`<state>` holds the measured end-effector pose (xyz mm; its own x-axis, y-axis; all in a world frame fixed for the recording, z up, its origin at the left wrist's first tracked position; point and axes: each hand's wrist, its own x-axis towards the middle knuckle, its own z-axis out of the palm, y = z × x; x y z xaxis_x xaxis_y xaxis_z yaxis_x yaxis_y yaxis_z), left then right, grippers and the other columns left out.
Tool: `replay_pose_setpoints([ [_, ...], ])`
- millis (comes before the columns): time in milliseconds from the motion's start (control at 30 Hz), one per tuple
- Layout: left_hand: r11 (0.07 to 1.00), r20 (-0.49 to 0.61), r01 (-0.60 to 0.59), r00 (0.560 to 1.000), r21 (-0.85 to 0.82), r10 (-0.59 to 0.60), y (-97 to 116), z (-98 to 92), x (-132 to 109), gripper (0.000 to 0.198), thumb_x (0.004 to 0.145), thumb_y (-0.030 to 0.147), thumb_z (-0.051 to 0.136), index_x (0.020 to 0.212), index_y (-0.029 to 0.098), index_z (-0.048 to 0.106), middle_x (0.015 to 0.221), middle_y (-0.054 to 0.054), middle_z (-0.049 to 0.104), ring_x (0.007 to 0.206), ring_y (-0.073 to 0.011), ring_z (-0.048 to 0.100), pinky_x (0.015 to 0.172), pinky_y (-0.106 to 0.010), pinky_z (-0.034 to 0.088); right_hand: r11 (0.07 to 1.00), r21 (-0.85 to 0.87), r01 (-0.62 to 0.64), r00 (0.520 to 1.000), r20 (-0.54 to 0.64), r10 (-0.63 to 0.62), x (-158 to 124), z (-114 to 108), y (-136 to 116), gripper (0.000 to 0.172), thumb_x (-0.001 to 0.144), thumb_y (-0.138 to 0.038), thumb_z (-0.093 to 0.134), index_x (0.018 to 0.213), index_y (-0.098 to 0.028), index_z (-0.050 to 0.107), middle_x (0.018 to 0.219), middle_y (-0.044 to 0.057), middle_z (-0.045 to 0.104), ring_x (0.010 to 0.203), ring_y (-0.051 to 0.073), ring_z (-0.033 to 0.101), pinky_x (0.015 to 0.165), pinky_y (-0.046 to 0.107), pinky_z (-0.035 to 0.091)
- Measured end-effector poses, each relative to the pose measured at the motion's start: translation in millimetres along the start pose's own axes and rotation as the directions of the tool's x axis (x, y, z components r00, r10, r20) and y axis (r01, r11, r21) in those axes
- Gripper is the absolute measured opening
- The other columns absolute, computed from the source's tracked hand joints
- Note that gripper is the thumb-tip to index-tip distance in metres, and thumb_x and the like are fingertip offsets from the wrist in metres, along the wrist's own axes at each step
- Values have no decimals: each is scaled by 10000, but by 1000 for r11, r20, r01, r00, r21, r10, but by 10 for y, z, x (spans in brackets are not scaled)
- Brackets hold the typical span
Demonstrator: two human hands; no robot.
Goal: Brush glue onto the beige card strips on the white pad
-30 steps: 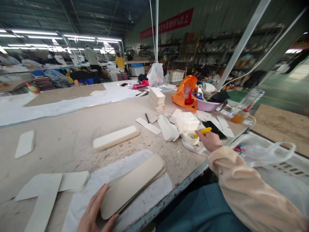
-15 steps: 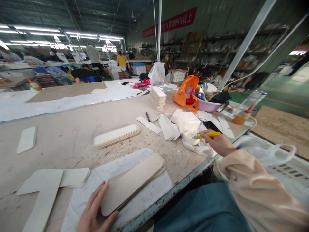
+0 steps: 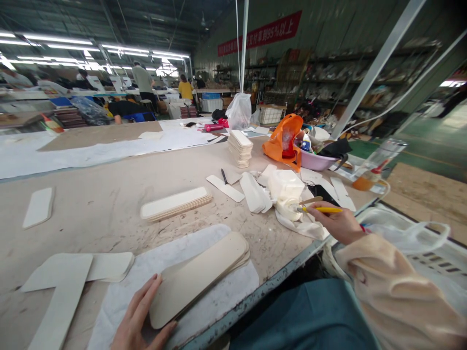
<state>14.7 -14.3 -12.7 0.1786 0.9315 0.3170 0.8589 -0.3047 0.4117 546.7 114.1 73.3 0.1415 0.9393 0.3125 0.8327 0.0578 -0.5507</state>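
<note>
My right hand (image 3: 339, 223) is closed around a slim yellow-handled brush (image 3: 332, 210). Its tip reaches the mouth of a white plastic container (image 3: 286, 184) lying on its side, so the bristles are hard to see. A brown stick (image 3: 311, 200) pokes out beside the mouth. At the lower left, my left hand (image 3: 136, 316) has its fingers and thumb spread, touching the near end of a slightly fanned stack of long cream boards (image 3: 199, 277). Under that stack lies a whitish sheet (image 3: 244, 282).
Other cream boards lie in a stack (image 3: 175, 204), a tall pile (image 3: 240, 148) and a crossed group (image 3: 65, 291). Behind the container are an orange bag (image 3: 282, 141) and a lilac basin (image 3: 317, 160). A white basket (image 3: 434, 262) adjoins the table's right edge. People work far off.
My right hand has drawn slightly right with the brush, and the brown stick beside the container's mouth now shows. My left hand stays at the board stack. The view has shifted slightly.
</note>
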Motion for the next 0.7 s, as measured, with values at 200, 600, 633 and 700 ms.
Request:
replay_pose_setpoints([
  [200,999,-2,-17,1000,37,17,5,11,10,802,770,474,630,1468,299,274,1379,-93,501,1203,-314,562,992,-457,507,980,149,129,991,15,-133,63,45,12,401,806,-574,601,904,-198,699,972,75,707,872,210,652,790,309,522],
  [600,1000,12,-22,1000,-15,23,35,13,33,781,781,446,642,1456,285,286,1365,-111,485,1222,-303,534,1019,-463,481,926,150,346,938,-68,-339,53,-38,-29,258,820,-451,645,902,-214,704,937,79,697,847,220,662,781,360,545],
  [633,999,15,-21,1000,-28,21,33,15,35,782,784,438,643,1459,285,280,1366,-112,481,1227,-306,528,1022,-474,476,932,142,333,941,-114,-319,24,-44,-30,253,817,-448,650,903,-217,705,932,78,697,837,223,663,769,360,546],
  [700,999,16,-13,1000,-52,14,38,16,35,785,790,420,646,1463,279,267,1368,-117,470,1235,-311,515,1021,-492,471,949,132,287,943,-210,-257,-48,-49,-48,255,800,-449,671,897,-215,706,919,86,697,823,236,664,751,369,547],
])
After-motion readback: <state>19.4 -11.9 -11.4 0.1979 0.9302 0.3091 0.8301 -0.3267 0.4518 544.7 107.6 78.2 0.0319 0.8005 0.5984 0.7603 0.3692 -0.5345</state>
